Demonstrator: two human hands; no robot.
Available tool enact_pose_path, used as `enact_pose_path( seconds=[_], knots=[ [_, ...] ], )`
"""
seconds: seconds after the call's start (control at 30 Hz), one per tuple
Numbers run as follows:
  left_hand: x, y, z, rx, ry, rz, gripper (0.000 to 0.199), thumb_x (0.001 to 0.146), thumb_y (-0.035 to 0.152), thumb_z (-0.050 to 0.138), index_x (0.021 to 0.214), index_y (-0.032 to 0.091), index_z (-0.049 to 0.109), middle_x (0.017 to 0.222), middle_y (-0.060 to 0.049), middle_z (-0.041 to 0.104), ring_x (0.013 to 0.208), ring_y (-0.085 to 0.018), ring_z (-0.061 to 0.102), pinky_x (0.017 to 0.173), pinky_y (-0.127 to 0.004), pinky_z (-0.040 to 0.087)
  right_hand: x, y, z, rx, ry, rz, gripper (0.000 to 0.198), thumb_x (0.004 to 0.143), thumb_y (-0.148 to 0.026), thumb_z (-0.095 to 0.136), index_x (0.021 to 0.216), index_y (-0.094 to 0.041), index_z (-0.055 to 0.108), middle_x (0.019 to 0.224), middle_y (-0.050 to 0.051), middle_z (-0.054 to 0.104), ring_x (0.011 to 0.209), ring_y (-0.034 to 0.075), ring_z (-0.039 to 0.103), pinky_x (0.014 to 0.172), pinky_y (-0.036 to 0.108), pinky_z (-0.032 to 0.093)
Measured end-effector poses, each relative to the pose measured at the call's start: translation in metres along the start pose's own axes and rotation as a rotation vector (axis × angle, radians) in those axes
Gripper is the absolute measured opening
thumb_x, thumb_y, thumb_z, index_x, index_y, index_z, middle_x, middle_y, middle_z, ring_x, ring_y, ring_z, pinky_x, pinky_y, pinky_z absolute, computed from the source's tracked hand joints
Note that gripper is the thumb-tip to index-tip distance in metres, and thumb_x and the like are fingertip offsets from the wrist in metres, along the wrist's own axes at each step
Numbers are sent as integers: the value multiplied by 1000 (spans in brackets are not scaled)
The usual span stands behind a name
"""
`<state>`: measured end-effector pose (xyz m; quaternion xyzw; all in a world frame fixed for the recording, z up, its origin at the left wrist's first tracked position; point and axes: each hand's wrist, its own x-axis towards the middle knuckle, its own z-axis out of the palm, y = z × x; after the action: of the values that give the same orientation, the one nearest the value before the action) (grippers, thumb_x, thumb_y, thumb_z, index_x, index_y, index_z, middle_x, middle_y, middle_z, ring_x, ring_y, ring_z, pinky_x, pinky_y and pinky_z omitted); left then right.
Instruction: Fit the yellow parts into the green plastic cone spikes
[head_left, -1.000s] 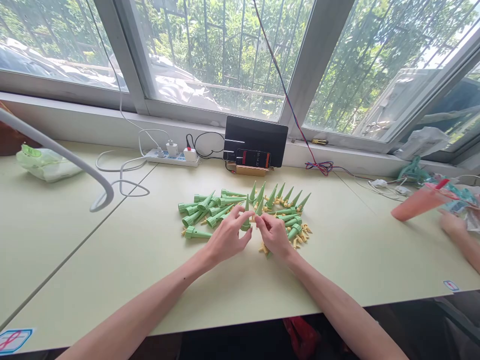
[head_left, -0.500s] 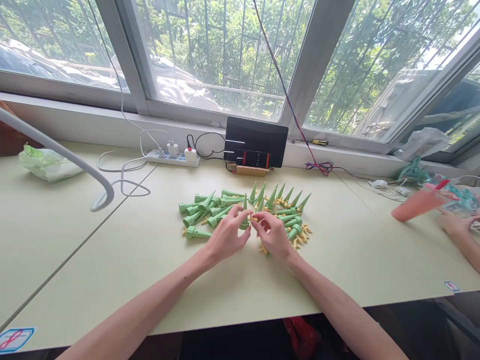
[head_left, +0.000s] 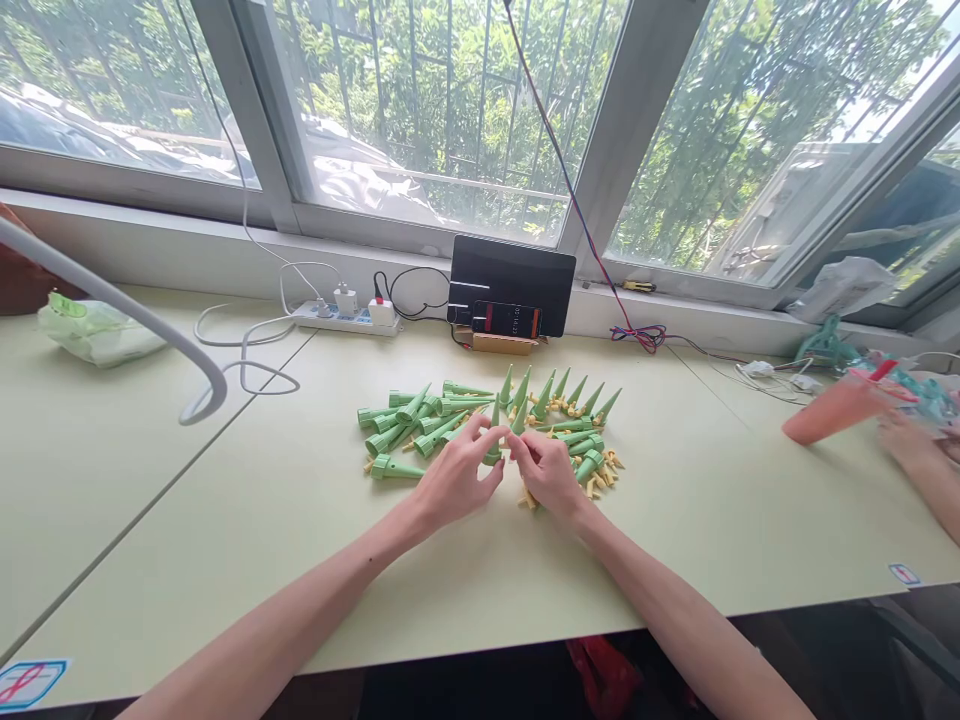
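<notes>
My left hand (head_left: pixel 461 475) holds a green plant watering spike (head_left: pixel 496 418) upright, point up, with thumb and fingers around its wide base. Fingertips of my right hand (head_left: pixel 553 472) are pinched together against the side of that spike, on a small yellow valve that they mostly hide. Behind my hands several green spikes (head_left: pixel 542 400) stand upright with yellow valves in their sides. To the left lies a pile of green spikes (head_left: pixel 396 467). More spikes (head_left: pixel 589 463) and loose yellow valves (head_left: pixel 604 480) lie just right of my right hand.
A phone (head_left: pixel 507 319) leans against a black tablet (head_left: pixel 551 285) at the window. The power strip (head_left: pixel 311 317) and white cables lie back left, near a green plastic bag (head_left: pixel 101 330). At right, another person's hand (head_left: pixel 911 440) is beside a pink drink cup (head_left: pixel 836 405).
Both hands have shifted slightly, and the held spike has moved a little right. The yellow valve, visible between my fingertips before, is now mostly covered by my right fingers at the spike.
</notes>
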<state>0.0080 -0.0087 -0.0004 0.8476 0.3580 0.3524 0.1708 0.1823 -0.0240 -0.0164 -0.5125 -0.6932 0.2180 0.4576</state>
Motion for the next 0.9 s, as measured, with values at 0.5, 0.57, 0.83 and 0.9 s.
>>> enact_pose_path(
  seconds=[0.5,0.57,0.83,0.9],
  knots=[
    [1,-3,0,18,25,-11,34,85,15,54,118,24,55,116,-6,52,53,-4,48,57,-23,50,-1,-2,-1,123,-67,-11,22,96,-38,51,90,-18,59,70,0,58,54,12,52,53,25,43],
    [1,-3,1,7,16,-9,33,85,16,54,118,24,55,116,-6,51,53,-3,47,57,-23,50,0,-2,-2,106,-71,-8,25,96,-39,50,85,-18,58,65,-1,54,53,11,49,52,24,40],
    [0,0,0,-21,-1,31,31,87,18,53,117,25,55,112,-5,51,52,-3,45,57,-23,50,0,-1,-1,19,-28,-62,40,99,-39,44,65,-19,48,54,-4,41,49,10,36,50,24,31],
    [0,0,0,-11,-3,27,30,87,17,53,117,24,55,113,-5,51,52,-4,45,57,-23,50,0,-1,-1,20,-23,-58,42,99,-40,43,63,-19,47,53,-4,41,49,9,36,50,24,31]
  ],
)
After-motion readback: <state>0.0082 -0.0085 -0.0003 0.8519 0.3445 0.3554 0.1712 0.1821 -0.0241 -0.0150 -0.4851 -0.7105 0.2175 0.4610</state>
